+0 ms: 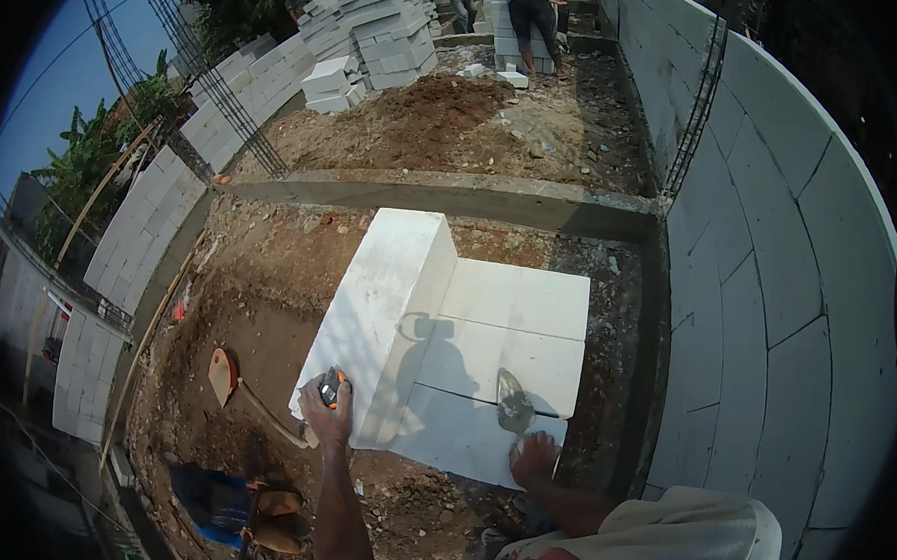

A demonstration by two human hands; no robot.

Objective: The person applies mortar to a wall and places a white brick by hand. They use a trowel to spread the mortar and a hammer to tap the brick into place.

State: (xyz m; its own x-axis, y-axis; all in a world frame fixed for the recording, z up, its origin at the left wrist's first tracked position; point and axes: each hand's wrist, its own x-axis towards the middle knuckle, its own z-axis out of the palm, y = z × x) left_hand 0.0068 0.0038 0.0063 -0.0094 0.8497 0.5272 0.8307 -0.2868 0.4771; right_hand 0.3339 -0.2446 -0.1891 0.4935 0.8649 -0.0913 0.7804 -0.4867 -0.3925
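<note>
My left hand point(325, 410) is closed around a black and orange tape measure point(334, 386), on the near end of a long white block point(374, 277). This block stands higher than the flat white blocks point(513, 293) beside it on the right. A pointed trowel point(513, 401), its blade smeared with grey, lies on the nearest flat block point(452, 430). My right hand point(534, 459) is closed at the trowel's near end, over the block's front edge; its handle is hidden under my fingers. A shadow of a head and shoulders falls across the blocks.
A hoe-like tool point(223, 377) lies on the soil at left, near a blue and brown bundle point(233, 509). A block wall point(760, 254) rises at right. A concrete beam point(452, 193) crosses behind. Farther off are stacked blocks point(379, 32) and people point(528, 23).
</note>
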